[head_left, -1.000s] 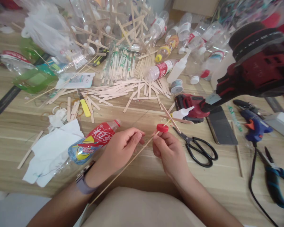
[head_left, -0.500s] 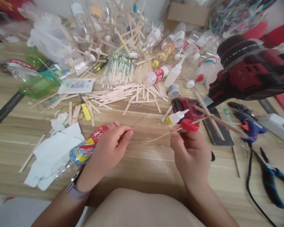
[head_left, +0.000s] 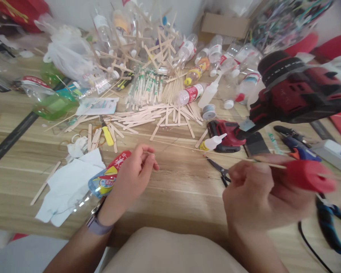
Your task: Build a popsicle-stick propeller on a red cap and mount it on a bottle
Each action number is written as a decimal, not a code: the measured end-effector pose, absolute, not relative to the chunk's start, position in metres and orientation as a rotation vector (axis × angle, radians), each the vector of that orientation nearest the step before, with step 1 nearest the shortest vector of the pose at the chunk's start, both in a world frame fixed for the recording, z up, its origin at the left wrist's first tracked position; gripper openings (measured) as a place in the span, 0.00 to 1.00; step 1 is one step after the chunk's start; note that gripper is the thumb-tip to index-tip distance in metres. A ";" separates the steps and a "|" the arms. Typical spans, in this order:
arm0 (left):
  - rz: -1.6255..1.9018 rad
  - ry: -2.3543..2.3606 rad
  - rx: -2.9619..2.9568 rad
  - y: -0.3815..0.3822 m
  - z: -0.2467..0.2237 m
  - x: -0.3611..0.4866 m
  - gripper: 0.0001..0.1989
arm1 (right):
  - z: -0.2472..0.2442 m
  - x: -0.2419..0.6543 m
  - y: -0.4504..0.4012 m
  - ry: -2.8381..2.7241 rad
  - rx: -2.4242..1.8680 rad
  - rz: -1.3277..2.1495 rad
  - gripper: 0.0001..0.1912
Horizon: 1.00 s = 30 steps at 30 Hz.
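My right hand [head_left: 252, 193] is closed around a thin bamboo skewer [head_left: 184, 145], whose long end points left over the table. A red bottle cap [head_left: 305, 174], blurred by motion, sits on the skewer at the right of that hand. My left hand [head_left: 136, 170], with a watch on its wrist, hovers with curled fingers and the thumb against them; anything pinched there is too small to make out. Under the left forearm lies a plastic bottle [head_left: 104, 181] with a red, yellow and blue label. Black-handled scissors [head_left: 217, 167] rest just left of my right hand.
A small glue bottle [head_left: 214, 142] stands by a red cordless drill [head_left: 295, 91], which rises at the right. Pliers [head_left: 328, 223] lie at the right edge. Craft sticks [head_left: 147, 115] and plastic bottles [head_left: 190, 94] crowd the back. White paper [head_left: 71, 185] lies left.
My right hand has moved right and nearer the camera with the skewer and red cap, uncovering the scissors. My left hand stays nearly in place, its fingers a little more raised.
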<state>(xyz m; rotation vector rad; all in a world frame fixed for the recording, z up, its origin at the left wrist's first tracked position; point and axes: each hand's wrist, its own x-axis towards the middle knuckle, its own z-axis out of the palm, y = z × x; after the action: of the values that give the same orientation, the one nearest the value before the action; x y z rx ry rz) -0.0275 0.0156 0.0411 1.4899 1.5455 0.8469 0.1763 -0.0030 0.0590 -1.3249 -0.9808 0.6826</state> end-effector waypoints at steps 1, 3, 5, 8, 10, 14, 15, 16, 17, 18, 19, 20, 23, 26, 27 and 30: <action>0.877 1.526 1.430 0.017 0.040 -0.027 0.06 | 0.059 0.177 -0.001 -0.956 -1.308 0.702 0.08; 0.934 1.465 1.307 0.019 0.038 -0.027 0.04 | 0.060 0.179 0.006 -0.914 -1.270 0.725 0.08; 0.970 1.382 1.213 0.022 0.037 -0.028 0.06 | 0.062 0.180 0.013 -0.862 -1.227 0.745 0.08; 1.036 1.275 1.158 0.024 0.038 -0.029 0.08 | 0.064 0.179 0.021 -0.719 -1.141 0.756 0.09; 1.122 1.246 1.172 0.024 0.038 -0.029 0.09 | 0.065 0.178 0.024 -0.619 -1.093 0.758 0.11; 1.230 1.260 1.195 0.024 0.036 -0.028 0.14 | 0.064 0.183 0.028 -0.517 -1.070 0.846 0.13; 1.218 1.258 1.181 0.025 0.035 -0.028 0.14 | 0.064 0.184 0.028 -0.511 -1.072 0.893 0.12; 1.197 1.256 1.162 0.026 0.035 -0.029 0.14 | 0.064 0.185 0.028 -0.525 -1.075 0.949 0.11; 1.175 1.260 1.142 0.027 0.035 -0.029 0.14 | 0.063 0.185 0.028 -0.559 -1.078 1.008 0.10; 1.160 1.271 1.126 0.028 0.035 -0.030 0.13 | 0.063 0.186 0.027 -0.608 -1.079 1.059 0.10; 1.149 1.287 1.115 0.029 0.036 -0.031 0.12 | 0.062 0.186 0.026 -0.664 -1.078 1.092 0.10; 1.149 1.303 1.111 0.030 0.036 -0.031 0.12 | 0.061 0.186 0.024 -0.722 -1.081 1.106 0.09; 1.162 1.317 1.150 0.031 0.038 -0.034 0.11 | 0.057 0.186 0.018 -0.874 -1.094 1.045 0.06; 1.163 1.300 1.231 0.028 0.039 -0.035 0.08 | 0.050 0.188 0.011 -1.011 -1.095 1.026 0.03; 1.167 1.290 1.264 0.027 0.040 -0.035 0.08 | 0.048 0.189 0.009 -1.051 -1.097 1.034 0.03; 1.128 1.220 1.436 0.023 0.043 -0.033 0.09 | 0.047 0.189 0.006 -1.152 -1.115 1.076 0.01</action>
<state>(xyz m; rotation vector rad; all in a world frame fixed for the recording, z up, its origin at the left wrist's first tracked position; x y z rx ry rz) -0.0335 0.0227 0.0425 1.4362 1.2198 1.1280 0.1895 0.0060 0.0465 -1.1149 -1.1517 1.0761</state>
